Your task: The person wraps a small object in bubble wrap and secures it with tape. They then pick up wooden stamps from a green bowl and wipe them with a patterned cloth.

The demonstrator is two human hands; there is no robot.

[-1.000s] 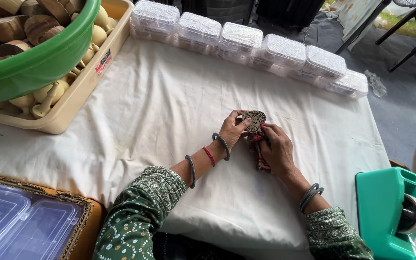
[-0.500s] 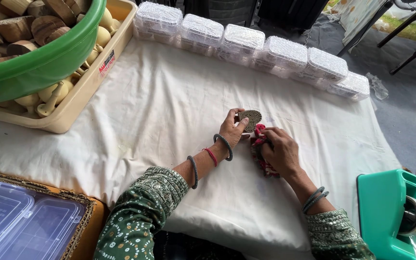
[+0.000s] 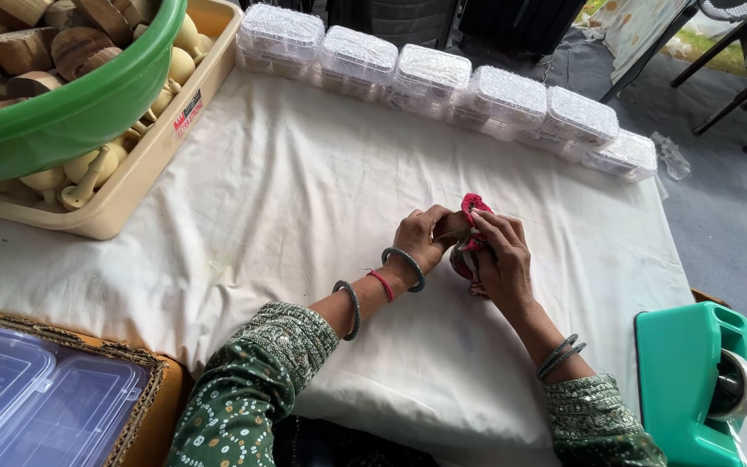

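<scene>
Since the earlier frames the small brown piece (image 3: pixel 453 227) has sunk from open view between the fingertips into the red cloth (image 3: pixel 469 238), which both hands now bunch around it at the middle of the desk (image 3: pixel 304 182). Left to right: one green basin (image 3: pixel 62 112) of cut wooden pieces overhangs the far left corner, resting in one beige crate (image 3: pixel 144 169) of pale turned wooden pieces; below it, at the near left edge, lie two clear plastic lids (image 3: pixel 36 402) on one cardboard tray. The left hand (image 3: pixel 421 238) is closed on the brown piece and the cloth's left side, two grey bangles and one red thread on that forearm. The right hand (image 3: pixel 499 255) touches it, fingers clamped over the cloth from the right, with grey bangles at its wrist. Along the far edge runs one row of six clear lidded boxes (image 3: pixel 430 78), touching side by side. One teal tape dispenser (image 3: pixel 693 380) sits at the near right corner. White cloth lies bare between crate and hands and between the hands and the box row; the right edge falls away just beyond the last box.
</scene>
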